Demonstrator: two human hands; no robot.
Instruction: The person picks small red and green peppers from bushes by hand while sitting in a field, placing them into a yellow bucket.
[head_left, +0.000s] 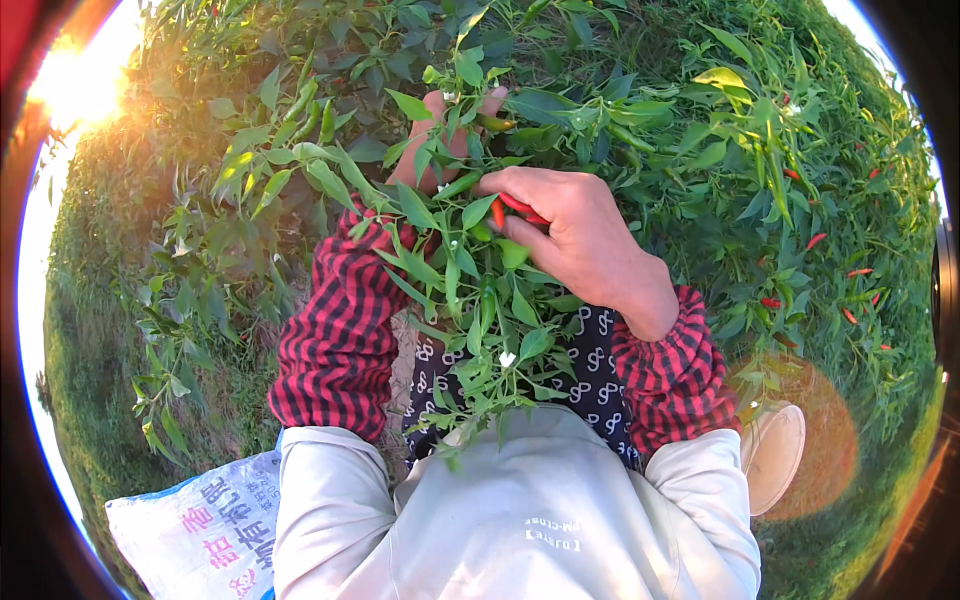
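My right hand (589, 232) is closed around several red chili peppers (517, 206), which stick out between thumb and fingers. Its fingertips reach into the leaves of a chili plant (461, 262) right before my lap. My left hand (435, 142) is up among the stems farther out, largely hidden by leaves, so its grip is unclear. Close to its fingers hangs a greenish-brown chili pepper (495, 123). A long green chili pepper (488, 300) hangs lower on the plant, and a small white flower (507, 359) shows near my body. Red-and-black checked sleeves cover both forearms.
A white woven sack (202, 517) bearing print lies at my lower left. Beside my right elbow is a beige rounded object (776, 457), partly hidden. Chili plants surround me; ripe red peppers (816, 241) dot those on the right. Low sun glares at upper left.
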